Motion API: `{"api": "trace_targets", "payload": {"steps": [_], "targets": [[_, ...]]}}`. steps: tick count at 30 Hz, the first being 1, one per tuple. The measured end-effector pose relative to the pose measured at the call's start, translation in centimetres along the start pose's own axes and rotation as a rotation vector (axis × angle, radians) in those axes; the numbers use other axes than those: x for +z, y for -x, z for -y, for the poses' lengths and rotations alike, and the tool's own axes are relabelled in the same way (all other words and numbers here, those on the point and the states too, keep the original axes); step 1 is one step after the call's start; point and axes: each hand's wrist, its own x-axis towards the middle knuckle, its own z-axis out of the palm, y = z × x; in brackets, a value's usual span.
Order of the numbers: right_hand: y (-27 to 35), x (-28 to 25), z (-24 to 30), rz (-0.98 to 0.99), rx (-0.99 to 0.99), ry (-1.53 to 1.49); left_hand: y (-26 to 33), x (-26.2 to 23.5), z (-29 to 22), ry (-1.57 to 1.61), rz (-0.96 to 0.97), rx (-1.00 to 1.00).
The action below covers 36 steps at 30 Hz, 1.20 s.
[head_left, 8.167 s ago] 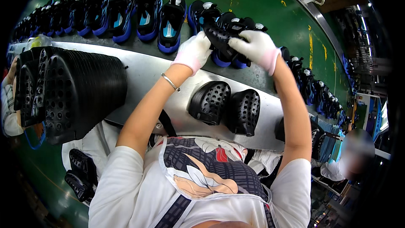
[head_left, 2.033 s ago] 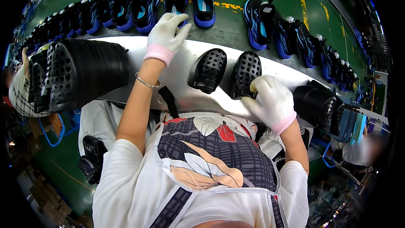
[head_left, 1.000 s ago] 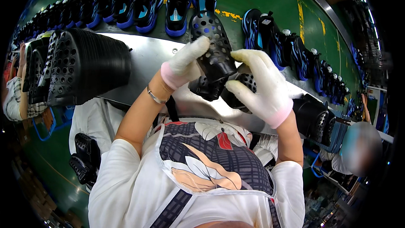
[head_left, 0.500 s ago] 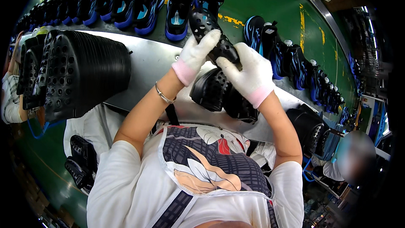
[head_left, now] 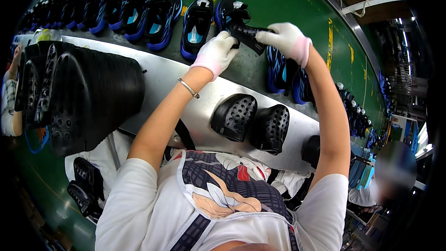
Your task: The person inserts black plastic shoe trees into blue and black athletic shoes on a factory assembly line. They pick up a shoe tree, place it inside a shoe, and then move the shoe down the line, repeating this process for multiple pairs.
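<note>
My gloved right hand [head_left: 287, 42] grips one end of a black perforated plastic shoe insert [head_left: 248, 36]. The insert's other end reaches to the opening of a black and blue sneaker [head_left: 225, 11]; how deep it sits is hidden. At that sneaker's heel, my gloved left hand [head_left: 215, 53] is closed, fingers curled round the black heel part, which they mostly cover. Just left stands a matching sneaker [head_left: 195, 32] with a light blue insole. Two black inserts with rows of holes, one [head_left: 234, 117] and another [head_left: 272, 128], lie on the metal ledge below my hands.
A tall nested stack of black inserts [head_left: 102, 88] stands on the metal ledge [head_left: 160, 81] at the left. Rows of sneakers [head_left: 95, 9] run along the line at both sides. More black inserts [head_left: 88, 176] lie low at the left. Another person [head_left: 364, 195] is at the right.
The insert has moved from above the ledge to the sneaker. My right hand has gone up and right with it; my left hand has shifted down from the insert to the sneaker's heel.
</note>
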Motion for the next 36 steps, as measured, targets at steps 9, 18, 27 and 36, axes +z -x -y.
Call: {"api": "trace_targets", "payload": {"steps": [9,18,27,36], "targets": [[-3.0,0.2,5.4,0.025,0.147,0.172,-1.0,0.1,1.2,0.044,0.1,0.01],[-4.5,1.3,2.2,0.071,0.123,0.08,-1.2,-0.2,1.4,-0.053,0.237,-0.049],[-7.9,7.2,7.0,0.069,0.133,0.639,-3.5,-2.1,0.6,-0.195,0.519,-0.274],[-9.3,7.5,7.6,-0.001,0.095,0.679,-3.5,-1.8,1.2,-0.214,0.46,-0.306]]}}
